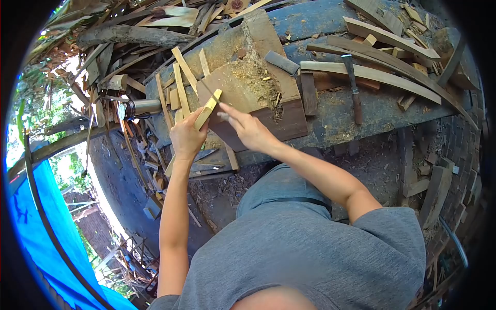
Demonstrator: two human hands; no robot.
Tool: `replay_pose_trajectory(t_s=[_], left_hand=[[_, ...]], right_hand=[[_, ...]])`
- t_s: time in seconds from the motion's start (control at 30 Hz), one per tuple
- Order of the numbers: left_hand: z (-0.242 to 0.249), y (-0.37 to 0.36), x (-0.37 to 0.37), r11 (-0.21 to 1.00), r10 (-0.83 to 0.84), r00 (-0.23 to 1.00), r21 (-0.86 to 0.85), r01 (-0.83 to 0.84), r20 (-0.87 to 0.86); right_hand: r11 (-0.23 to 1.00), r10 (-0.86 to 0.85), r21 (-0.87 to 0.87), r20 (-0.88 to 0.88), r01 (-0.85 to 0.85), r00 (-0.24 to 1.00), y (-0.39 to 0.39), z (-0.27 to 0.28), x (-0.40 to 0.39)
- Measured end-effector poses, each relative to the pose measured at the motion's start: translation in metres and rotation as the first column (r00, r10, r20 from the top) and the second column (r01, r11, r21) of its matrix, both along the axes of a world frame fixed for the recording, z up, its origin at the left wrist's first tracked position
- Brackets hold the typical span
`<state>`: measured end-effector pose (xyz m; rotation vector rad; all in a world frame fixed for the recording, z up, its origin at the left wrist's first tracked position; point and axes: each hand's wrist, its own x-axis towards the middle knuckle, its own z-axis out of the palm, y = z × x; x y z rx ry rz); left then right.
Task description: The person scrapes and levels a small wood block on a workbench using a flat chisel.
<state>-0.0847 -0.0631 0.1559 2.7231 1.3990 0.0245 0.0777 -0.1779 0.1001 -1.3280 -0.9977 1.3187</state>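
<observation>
My left hand (187,135) grips the lower part of a short, pale yellow wood piece (211,106), tilted up over a broad wooden board. My right hand (250,133) is just to its right, index finger stretched forward and the other fingers curled. From its fingertips a thin, dark, blade-like tool (208,90) runs up and left across the top of the wood piece. The tool's handle is hidden in the hand. Under both lies the wooden board (227,90), with sawdust and chips (258,85) heaped on its right half.
Right of the board lie a dark grey block (282,63), a chisel-like tool (353,90) and long curved wood strips (372,77). Thin sticks (178,88) and a metal cylinder (142,107) are at the left. Scrap wood (134,35) is piled behind; a blue tarp (46,227) hangs lower left.
</observation>
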Motion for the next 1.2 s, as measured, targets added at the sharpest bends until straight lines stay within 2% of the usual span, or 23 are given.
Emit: replay_pose_trajectory(t_s=[0.03,0.1,0.17,0.2,0.27,0.3,0.33,0.43,0.5,0.57,0.63,0.7,0.73,0.77,0.9,0.93,1.0,1.03,1.1,1.2], left_hand=[[0.001,0.002,-0.001,1.000,0.022,1.000,-0.009,-0.022,-0.013],[0.006,0.005,0.002,0.999,0.031,0.999,-0.019,-0.031,-0.017],[0.007,0.006,0.007,0.999,0.025,1.000,-0.038,-0.026,-0.013],[0.007,0.008,0.007,0.998,0.038,0.999,-0.053,-0.038,0.004],[0.009,0.010,0.007,0.995,0.047,0.999,-0.083,-0.045,0.015],[0.008,0.013,0.005,0.996,0.036,0.999,-0.083,-0.034,0.015],[0.006,0.018,0.003,0.996,0.048,0.999,-0.081,-0.047,0.008],[0.005,0.025,0.000,0.992,0.086,0.996,-0.094,-0.085,0.009],[0.008,0.025,0.001,0.988,0.101,0.995,-0.116,-0.098,0.016],[0.013,0.027,0.005,0.980,0.117,0.993,-0.167,-0.112,0.018],[0.010,0.028,0.001,0.981,0.112,0.993,-0.160,-0.106,0.034],[0.008,0.036,-0.001,0.985,0.103,0.993,-0.147,-0.095,0.050],[0.007,0.038,-0.004,0.981,0.114,0.992,-0.164,-0.105,0.051],[0.005,0.040,-0.005,0.976,0.129,0.990,-0.181,-0.117,0.055],[0.004,0.044,-0.005,0.971,0.139,0.988,-0.207,-0.121,0.074],[0.004,0.045,-0.007,0.971,0.137,0.988,-0.204,-0.121,0.065],[0.007,0.052,-0.005,0.975,0.128,0.990,-0.191,-0.116,0.055],[0.007,0.049,-0.004,0.972,0.143,0.988,-0.195,-0.130,0.056],[0.005,0.049,-0.003,0.969,0.163,0.984,-0.201,-0.147,0.069],[0.002,0.063,-0.008,0.955,0.224,0.973,-0.212,-0.209,0.051]], right_hand=[[0.998,-0.041,0.055,-0.023,0.043,0.999,-0.009,0.012,-0.001],[0.999,-0.016,0.027,-0.017,0.016,1.000,-0.021,0.024,0.001],[0.999,-0.023,0.047,-0.063,0.026,0.998,-0.020,0.010,0.006],[0.996,-0.032,0.074,-0.121,0.041,0.992,-0.004,-0.024,-0.001],[0.989,0.031,-0.143,-0.033,-0.036,0.999,0.012,-0.023,0.006],[0.995,0.020,-0.102,0.053,-0.015,0.998,0.018,-0.022,0.002],[0.995,0.011,-0.099,0.053,-0.006,0.999,0.016,-0.022,0.002],[0.998,0.000,-0.056,-0.091,-0.005,0.996,-0.010,0.007,-0.004],[1.000,-0.013,-0.013,-0.048,0.012,0.999,-0.013,0.001,-0.003],[0.980,0.027,-0.190,-0.189,-0.064,0.982,0.003,-0.008,0.001],[0.892,0.072,-0.411,-0.282,-0.188,0.957,0.019,-0.001,0.011],[0.996,-0.034,-0.087,-0.036,0.031,0.999,0.022,-0.030,-0.015],[0.997,-0.074,-0.013,-0.060,0.073,0.995,0.010,-0.009,-0.013],[0.998,-0.070,-0.015,-0.057,0.069,0.996,0.007,0.000,-0.007],[0.933,-0.009,-0.342,-0.320,-0.107,0.947,0.017,-0.016,0.004],[0.988,-0.153,0.028,0.010,0.153,0.988,0.026,-0.061,-0.019],[0.848,-0.409,0.458,0.249,0.266,0.878,0.033,-0.074,-0.034],[0.978,-0.171,0.131,0.068,0.161,0.983,0.019,-0.018,-0.018],[0.984,0.020,-0.171,-0.177,-0.051,0.984,0.011,0.011,-0.007],[0.997,-0.027,0.063,-0.111,0.034,0.993,0.016,-0.012,-0.015]])
